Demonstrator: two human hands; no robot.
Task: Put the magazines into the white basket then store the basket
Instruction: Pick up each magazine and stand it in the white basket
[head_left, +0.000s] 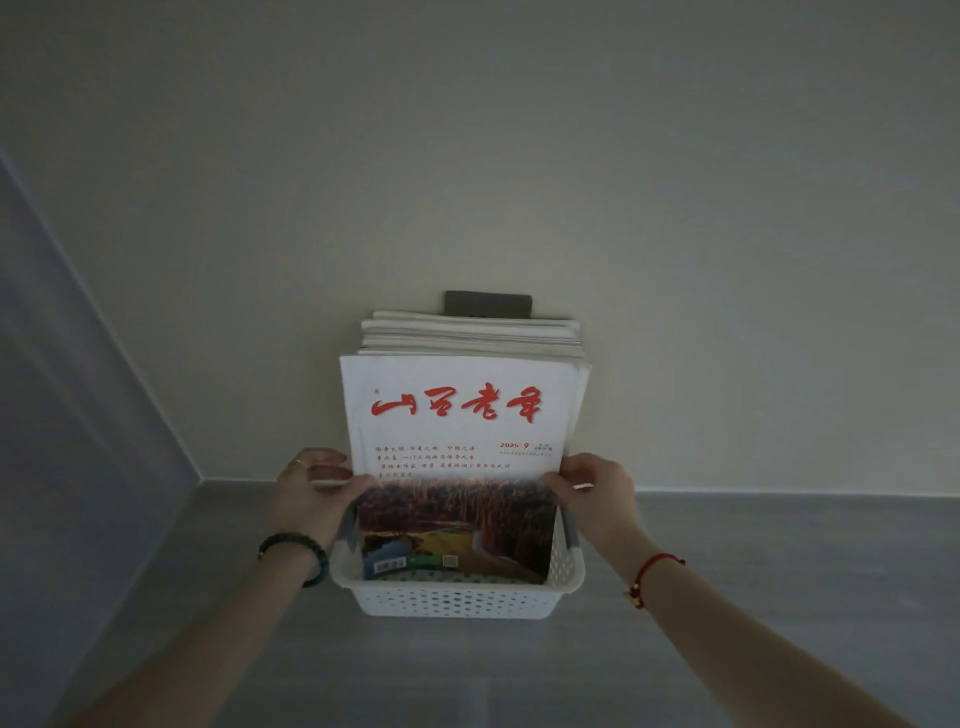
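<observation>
A white perforated basket sits on the grey floor against the wall. A stack of magazines stands upright in it, leaning back on the wall; the front cover is white with red characters and a reddish landscape photo. My left hand grips the stack's left edge, thumb on the front cover. On the right edge, my right hand holds the stack the same way. Both hands are just above the basket's rim.
A dark grey wall plate shows behind the top of the stack. A pale wall rises ahead and a bluish wall closes the left side, forming a corner. Grey floor stretches to the right and toward me.
</observation>
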